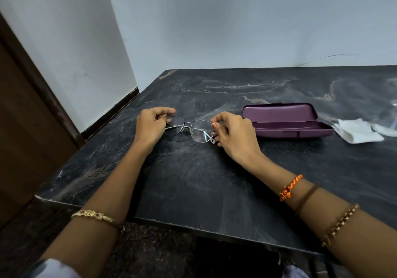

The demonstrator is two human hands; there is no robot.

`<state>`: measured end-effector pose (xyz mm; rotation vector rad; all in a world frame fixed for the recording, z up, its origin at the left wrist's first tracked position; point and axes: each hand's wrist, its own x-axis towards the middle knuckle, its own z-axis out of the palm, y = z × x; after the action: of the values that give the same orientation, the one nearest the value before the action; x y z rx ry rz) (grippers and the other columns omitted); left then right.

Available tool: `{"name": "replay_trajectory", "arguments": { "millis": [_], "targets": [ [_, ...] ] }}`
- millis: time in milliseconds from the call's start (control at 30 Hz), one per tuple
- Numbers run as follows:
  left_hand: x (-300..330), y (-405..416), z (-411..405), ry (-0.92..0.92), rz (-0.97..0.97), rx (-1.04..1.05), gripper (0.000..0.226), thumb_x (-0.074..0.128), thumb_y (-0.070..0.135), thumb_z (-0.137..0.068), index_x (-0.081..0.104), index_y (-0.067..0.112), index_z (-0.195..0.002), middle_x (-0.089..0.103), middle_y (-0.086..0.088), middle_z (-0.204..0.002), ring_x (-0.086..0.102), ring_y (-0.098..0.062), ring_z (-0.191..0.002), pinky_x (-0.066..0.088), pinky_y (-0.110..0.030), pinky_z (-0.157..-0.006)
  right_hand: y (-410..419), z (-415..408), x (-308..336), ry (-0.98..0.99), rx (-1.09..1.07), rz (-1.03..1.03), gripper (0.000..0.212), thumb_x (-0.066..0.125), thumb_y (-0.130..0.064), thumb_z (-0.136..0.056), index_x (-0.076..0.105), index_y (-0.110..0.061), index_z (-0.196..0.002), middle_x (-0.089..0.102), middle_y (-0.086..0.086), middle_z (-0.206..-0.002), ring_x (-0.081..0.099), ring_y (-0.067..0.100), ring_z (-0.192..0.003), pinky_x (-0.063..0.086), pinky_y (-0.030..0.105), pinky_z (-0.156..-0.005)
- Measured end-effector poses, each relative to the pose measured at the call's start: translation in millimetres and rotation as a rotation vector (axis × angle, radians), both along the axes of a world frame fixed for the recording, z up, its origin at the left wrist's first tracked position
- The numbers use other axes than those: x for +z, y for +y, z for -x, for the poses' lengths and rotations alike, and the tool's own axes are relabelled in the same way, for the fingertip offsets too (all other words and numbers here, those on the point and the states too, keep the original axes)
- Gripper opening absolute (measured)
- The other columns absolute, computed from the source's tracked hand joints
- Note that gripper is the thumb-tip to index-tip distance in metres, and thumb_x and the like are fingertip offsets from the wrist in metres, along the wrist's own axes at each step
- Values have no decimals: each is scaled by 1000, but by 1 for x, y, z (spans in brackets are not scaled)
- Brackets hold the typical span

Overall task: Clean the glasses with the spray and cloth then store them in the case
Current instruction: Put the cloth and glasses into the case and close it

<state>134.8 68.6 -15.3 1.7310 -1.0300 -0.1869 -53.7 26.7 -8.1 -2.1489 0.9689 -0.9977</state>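
Thin metal-framed glasses (189,128) are held between both hands just above the dark marble table (193,176). My left hand (150,125) pinches the left end of the frame. My right hand (234,133) pinches the right end, with a folded temple tip showing below its fingers. A purple glasses case (285,119) lies open to the right of my right hand, its inside bare. Beyond the case lies a white cloth (357,130). No spray bottle is clearly in view; something clear sits at the far right edge.
A clear plastic-looking item (386,129) lies at the right edge beside the cloth. The table meets a pale wall at the back and left. A brown door (25,114) stands to the left. The table's front edge is chipped near my left forearm.
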Motion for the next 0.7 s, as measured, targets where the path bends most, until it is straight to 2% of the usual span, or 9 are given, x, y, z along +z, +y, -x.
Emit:
{"name": "replay_trajectory", "arguments": {
  "millis": [67,233,333,433,567,667,700],
  "targets": [
    [-1,-1,0,-11,-2,5,33,43,-7,-86,68,12,-94,65,3,-92,63,-11,-81,46,-14,-73,-1,1,-1,-16,-2,-7,14,52,-9,-90,63,-5,-97,72,14,-88,67,31,-81,54,49,-77],
    [-1,-1,-1,-38,-31,-10,32,43,-10,-86,68,9,-95,65,1,-95,63,-14,-85,46,-25,-83,-2,2,-1,-40,-15,-17,10,55,-11,-89,63,-6,-90,69,7,-75,69,25,-65,56,46,-72],
    [1,1,2,-47,-22,-1,32,42,-10,-86,67,7,-98,65,-2,-97,63,-15,-87,46,-23,-82,0,3,0,-20,-24,35,16,54,-18,-90,64,-7,-89,71,11,-78,67,30,-74,53,47,-75],
    [3,4,5,-58,34,16,32,40,-11,-86,64,3,-103,66,-10,-102,62,-19,-94,46,-25,-88,5,3,1,30,-38,115,17,54,-20,-88,64,-7,-92,72,11,-85,66,29,-81,52,42,-77],
    [7,10,12,-179,151,128,30,41,-6,-87,62,4,-106,66,-13,-105,57,-15,-96,39,-9,-82,11,8,12,102,-7,246,19,51,-21,-89,61,-6,-97,69,12,-97,63,30,-91,49,41,-79],
    [9,12,19,-316,223,230,27,45,-2,-86,62,5,-106,65,-15,-107,51,-28,-105,34,-24,-91,18,17,24,115,20,409,22,49,-24,-90,59,-8,-101,64,10,-105,58,27,-95,47,36,-75],
    [10,12,23,-361,245,245,26,47,-2,-86,61,5,-107,64,-16,-107,48,-31,-107,31,-23,-90,19,22,29,107,16,468,22,50,-23,-90,59,-8,-103,64,9,-107,57,26,-98,46,36,-74]
  ]
}}
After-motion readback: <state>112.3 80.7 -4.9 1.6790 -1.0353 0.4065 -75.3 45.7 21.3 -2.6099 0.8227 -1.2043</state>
